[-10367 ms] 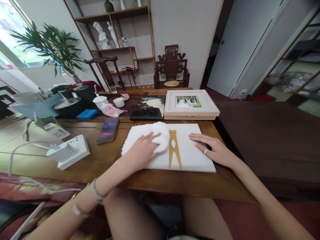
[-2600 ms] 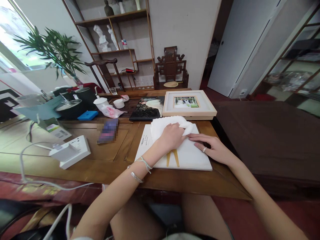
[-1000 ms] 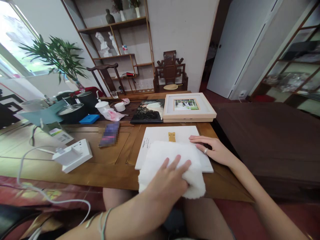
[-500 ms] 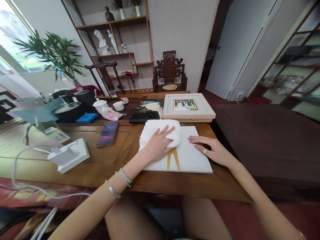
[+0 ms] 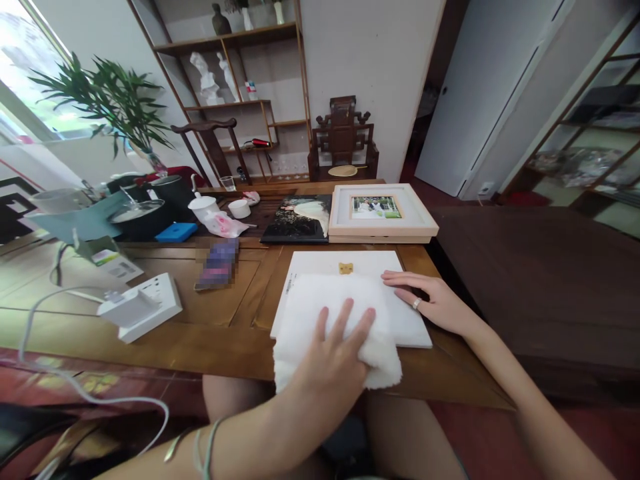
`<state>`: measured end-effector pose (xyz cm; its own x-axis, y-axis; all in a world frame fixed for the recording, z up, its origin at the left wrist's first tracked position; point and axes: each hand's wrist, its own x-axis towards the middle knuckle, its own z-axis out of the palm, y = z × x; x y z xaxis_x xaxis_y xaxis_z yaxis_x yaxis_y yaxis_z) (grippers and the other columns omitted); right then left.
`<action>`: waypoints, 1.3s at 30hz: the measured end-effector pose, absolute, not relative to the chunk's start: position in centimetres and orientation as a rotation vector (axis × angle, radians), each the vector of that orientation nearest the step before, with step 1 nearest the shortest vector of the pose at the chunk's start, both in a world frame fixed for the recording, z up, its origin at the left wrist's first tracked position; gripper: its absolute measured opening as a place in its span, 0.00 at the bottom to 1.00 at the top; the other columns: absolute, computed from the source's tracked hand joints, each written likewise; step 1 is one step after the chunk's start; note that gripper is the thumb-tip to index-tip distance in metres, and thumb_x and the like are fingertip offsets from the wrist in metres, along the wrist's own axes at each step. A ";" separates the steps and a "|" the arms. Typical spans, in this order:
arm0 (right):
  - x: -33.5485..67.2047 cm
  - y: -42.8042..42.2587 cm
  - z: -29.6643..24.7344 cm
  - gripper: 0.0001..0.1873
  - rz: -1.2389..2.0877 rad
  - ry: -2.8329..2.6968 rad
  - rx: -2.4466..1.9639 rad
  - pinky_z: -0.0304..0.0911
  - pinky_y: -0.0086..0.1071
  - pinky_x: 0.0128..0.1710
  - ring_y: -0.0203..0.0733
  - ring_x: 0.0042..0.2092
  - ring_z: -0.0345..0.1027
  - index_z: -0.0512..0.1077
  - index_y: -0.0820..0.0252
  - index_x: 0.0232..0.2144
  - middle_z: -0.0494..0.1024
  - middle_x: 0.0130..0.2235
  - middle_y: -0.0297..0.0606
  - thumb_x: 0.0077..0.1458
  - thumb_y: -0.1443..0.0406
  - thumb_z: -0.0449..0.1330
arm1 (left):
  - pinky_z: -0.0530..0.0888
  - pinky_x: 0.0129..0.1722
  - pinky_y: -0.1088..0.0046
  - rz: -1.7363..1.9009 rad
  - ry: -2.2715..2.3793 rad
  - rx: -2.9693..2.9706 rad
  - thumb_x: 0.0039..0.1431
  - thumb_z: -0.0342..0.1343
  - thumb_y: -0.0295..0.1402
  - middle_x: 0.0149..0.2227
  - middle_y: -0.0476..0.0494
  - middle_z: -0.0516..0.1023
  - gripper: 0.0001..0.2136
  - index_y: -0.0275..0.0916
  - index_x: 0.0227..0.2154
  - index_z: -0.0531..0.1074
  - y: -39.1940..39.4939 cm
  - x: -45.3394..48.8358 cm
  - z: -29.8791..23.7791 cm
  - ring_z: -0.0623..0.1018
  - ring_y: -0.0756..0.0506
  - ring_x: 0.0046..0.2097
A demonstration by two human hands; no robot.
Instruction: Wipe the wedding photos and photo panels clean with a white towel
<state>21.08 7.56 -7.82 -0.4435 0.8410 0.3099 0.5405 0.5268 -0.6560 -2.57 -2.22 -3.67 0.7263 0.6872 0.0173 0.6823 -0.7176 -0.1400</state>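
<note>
A fluffy white towel (image 5: 325,303) lies over the front part of a flat white board (image 5: 310,260) and hangs past its near edge. My left hand (image 5: 337,357) presses on the towel with its fingers spread; its thumb is hidden, and cloth bunches beside the palm. Behind the towel, a small gold-coloured metal piece (image 5: 345,268) shows on the board. My right hand (image 5: 435,300), wearing a ring, rests its stretched fingers on the board's right edge and holds nothing.
Beyond the board lie a dark picture panel (image 5: 297,220) and a light wooden photo frame (image 5: 383,230). Leftward are a pixelated purple object (image 5: 219,263), a white power strip (image 5: 150,307) with cables, a blue box (image 5: 176,232) and a white teapot (image 5: 203,205).
My left hand has drawn the towel toward me, uncovering the board's far part and covering the gold legs seen before. My right hand stays at the board's right edge.
</note>
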 end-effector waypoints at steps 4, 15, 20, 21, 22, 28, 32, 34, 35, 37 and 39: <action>21.1 7.5 -7.8 0.15 0.633 -2.151 -1.110 0.58 0.45 0.58 0.47 0.56 0.65 0.74 0.55 0.45 0.74 0.52 0.39 0.59 0.60 0.53 | 0.62 0.56 0.45 0.100 -1.217 -2.817 0.57 0.54 0.32 0.66 0.44 0.49 0.11 0.42 0.43 0.74 0.3 -3.7 -2.7 0.52 0.32 0.65; 21.0 7.6 -7.9 0.15 0.639 -2.135 -1.085 0.59 0.45 0.58 0.47 0.55 0.66 0.74 0.55 0.45 0.75 0.52 0.39 0.59 0.61 0.54 | 0.58 0.59 0.47 0.126 -1.399 -2.608 0.60 0.51 0.30 0.66 0.46 0.49 0.10 0.38 0.42 0.75 7.8 -7.3 -3.5 0.50 0.34 0.65; 21.0 7.6 -8.0 0.15 0.632 -2.143 -1.090 0.59 0.45 0.58 0.47 0.55 0.66 0.74 0.56 0.45 0.75 0.52 0.39 0.59 0.61 0.53 | 0.60 0.57 0.44 0.296 -1.463 -2.661 0.57 0.53 0.27 0.66 0.44 0.49 0.09 0.39 0.38 0.76 2.3 -6.4 -1.9 0.52 0.32 0.65; 21.0 7.6 -8.0 0.15 0.630 -2.143 -1.093 0.59 0.45 0.58 0.46 0.55 0.66 0.74 0.55 0.45 0.75 0.52 0.39 0.59 0.61 0.53 | 0.61 0.57 0.45 0.334 -1.458 -2.683 0.56 0.53 0.26 0.66 0.43 0.50 0.10 0.39 0.38 0.76 1.0 -6.4 -1.5 0.52 0.32 0.64; 21.1 7.6 -8.0 0.15 0.628 -2.144 -1.095 0.59 0.45 0.58 0.46 0.55 0.66 0.74 0.55 0.45 0.75 0.52 0.39 0.59 0.61 0.53 | 0.62 0.56 0.46 0.369 -1.453 -2.712 0.55 0.53 0.25 0.65 0.43 0.50 0.11 0.40 0.39 0.76 -0.2 -6.5 -1.2 0.53 0.32 0.64; 21.0 7.6 -8.0 0.14 0.613 -2.137 -1.098 0.60 0.44 0.58 0.46 0.55 0.67 0.74 0.54 0.45 0.75 0.52 0.38 0.58 0.61 0.54 | 0.60 0.59 0.49 0.342 -1.449 -2.840 0.54 0.50 0.21 0.66 0.45 0.49 0.15 0.40 0.42 0.75 -1.3 -8.1 -0.7 0.51 0.35 0.65; 21.0 7.6 -7.9 0.14 0.619 -2.134 -1.100 0.60 0.44 0.58 0.47 0.55 0.67 0.74 0.54 0.44 0.75 0.52 0.38 0.58 0.61 0.54 | 0.55 0.60 0.46 0.268 -1.457 -2.793 0.57 0.51 0.26 0.66 0.46 0.44 0.09 0.39 0.35 0.76 3.4 -9.4 -1.8 0.48 0.35 0.66; 21.0 7.6 -7.9 0.14 0.622 -2.134 -1.100 0.59 0.44 0.58 0.47 0.55 0.67 0.74 0.55 0.44 0.75 0.52 0.39 0.58 0.60 0.54 | 0.54 0.60 0.47 0.174 -1.443 -2.781 0.59 0.51 0.32 0.66 0.46 0.45 0.10 0.39 0.39 0.75 6.2 -10.2 -2.6 0.47 0.35 0.66; 21.0 7.6 -7.9 0.15 0.624 -2.134 -1.103 0.59 0.44 0.58 0.47 0.55 0.67 0.74 0.55 0.44 0.75 0.52 0.39 0.58 0.60 0.54 | 0.54 0.60 0.48 0.124 -1.445 -2.768 0.60 0.50 0.34 0.66 0.45 0.45 0.11 0.38 0.40 0.75 7.4 -10.5 -3.0 0.48 0.36 0.66; 21.0 7.6 -7.8 0.15 0.625 -2.131 -1.107 0.59 0.44 0.58 0.47 0.55 0.67 0.75 0.55 0.44 0.75 0.52 0.39 0.58 0.60 0.54 | 0.55 0.61 0.51 0.058 -1.454 -2.736 0.61 0.48 0.34 0.66 0.43 0.47 0.13 0.37 0.43 0.73 9.2 -10.9 -3.5 0.49 0.36 0.66; 21.0 7.5 -7.7 0.15 0.626 -2.131 -1.101 0.59 0.44 0.58 0.47 0.55 0.67 0.75 0.55 0.44 0.75 0.51 0.39 0.58 0.60 0.54 | 0.55 0.61 0.53 0.053 -1.468 -2.709 0.61 0.46 0.31 0.66 0.41 0.50 0.13 0.35 0.44 0.73 9.8 -10.8 -3.5 0.50 0.37 0.66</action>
<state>20.96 7.53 -7.69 -0.4353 0.8384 0.3281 0.5275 0.5328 -0.6617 -10.81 9.83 -3.48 0.5459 0.8379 -0.0017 0.8358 -0.5447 -0.0686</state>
